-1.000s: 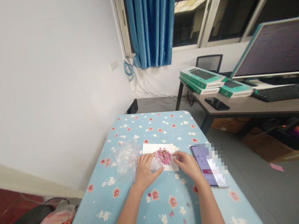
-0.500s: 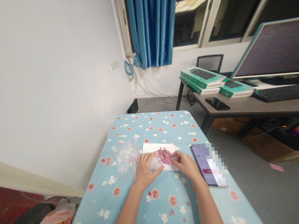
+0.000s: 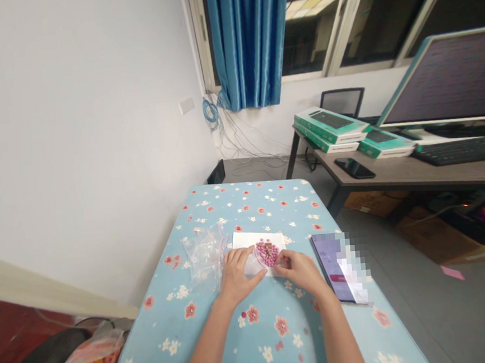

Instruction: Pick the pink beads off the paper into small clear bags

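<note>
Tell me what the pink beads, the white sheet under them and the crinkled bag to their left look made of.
Pink beads: likely plastic, tiny uniform rounds. White sheet: probably paper, flat and matte. Bag: thin clear plastic film, see-through, creased, glinting.

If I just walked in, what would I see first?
Probably the little heap of pink beads on white paper in the middle of the flowery blue table, with the left hand and right hand either side of it. Next, the bright blue curtain hanging at the back.
</note>
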Demonstrator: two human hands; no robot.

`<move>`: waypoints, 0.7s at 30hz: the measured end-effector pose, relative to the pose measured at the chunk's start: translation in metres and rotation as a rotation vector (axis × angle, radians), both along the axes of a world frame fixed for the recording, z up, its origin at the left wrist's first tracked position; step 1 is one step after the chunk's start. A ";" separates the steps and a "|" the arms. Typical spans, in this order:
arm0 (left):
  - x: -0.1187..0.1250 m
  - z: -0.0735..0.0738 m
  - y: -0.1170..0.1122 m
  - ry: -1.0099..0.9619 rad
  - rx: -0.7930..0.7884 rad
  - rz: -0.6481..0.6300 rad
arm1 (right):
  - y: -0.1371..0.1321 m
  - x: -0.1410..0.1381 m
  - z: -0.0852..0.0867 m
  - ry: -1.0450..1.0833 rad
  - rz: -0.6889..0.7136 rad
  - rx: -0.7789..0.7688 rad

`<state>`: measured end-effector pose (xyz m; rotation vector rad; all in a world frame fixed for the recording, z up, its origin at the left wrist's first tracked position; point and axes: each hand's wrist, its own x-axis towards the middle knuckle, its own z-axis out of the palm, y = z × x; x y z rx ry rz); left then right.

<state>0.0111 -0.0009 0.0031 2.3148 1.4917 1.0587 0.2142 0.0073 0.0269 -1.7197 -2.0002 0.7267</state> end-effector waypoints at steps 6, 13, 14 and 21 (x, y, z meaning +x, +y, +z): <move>0.001 0.002 -0.001 0.002 0.008 -0.001 | -0.003 -0.003 0.004 -0.025 0.028 -0.006; 0.000 0.002 0.001 0.009 -0.004 -0.001 | -0.003 -0.002 0.004 -0.056 0.023 -0.008; 0.000 0.002 0.001 0.009 -0.005 -0.002 | -0.004 -0.003 0.004 -0.062 0.024 -0.008; 0.001 0.002 0.000 0.007 0.005 0.003 | -0.005 -0.005 0.007 -0.084 0.010 -0.014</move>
